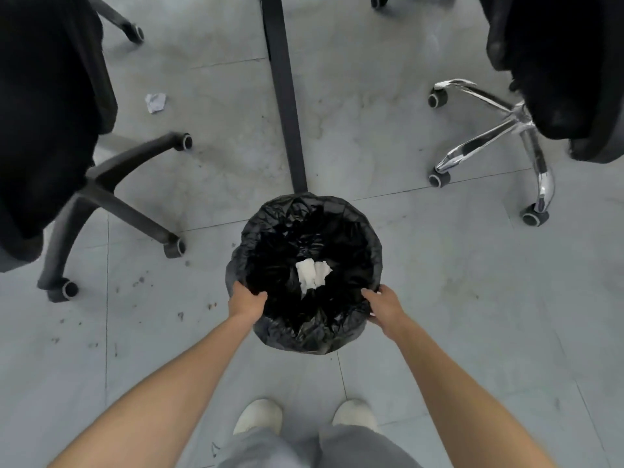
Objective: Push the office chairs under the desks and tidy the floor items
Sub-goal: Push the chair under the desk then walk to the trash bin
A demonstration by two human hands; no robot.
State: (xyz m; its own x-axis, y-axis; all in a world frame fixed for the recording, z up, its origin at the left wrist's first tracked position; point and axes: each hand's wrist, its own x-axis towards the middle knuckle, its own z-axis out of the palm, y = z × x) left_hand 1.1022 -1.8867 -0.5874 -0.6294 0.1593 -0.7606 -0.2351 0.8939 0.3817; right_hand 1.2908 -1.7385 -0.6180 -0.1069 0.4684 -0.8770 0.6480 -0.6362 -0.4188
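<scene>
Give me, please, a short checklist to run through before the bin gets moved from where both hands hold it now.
1. Left hand grips the bin rim: ok.
2. Right hand holds the opposite rim: ok.
3. Black liner folded over the rim all round: ok.
4. White paper lies inside the bin: ok.
5. Floor litter collected: not ok, a crumpled paper lies beside the black chair.
6. Path ahead free: not ok, a desk leg stands right behind the bin.
</scene>
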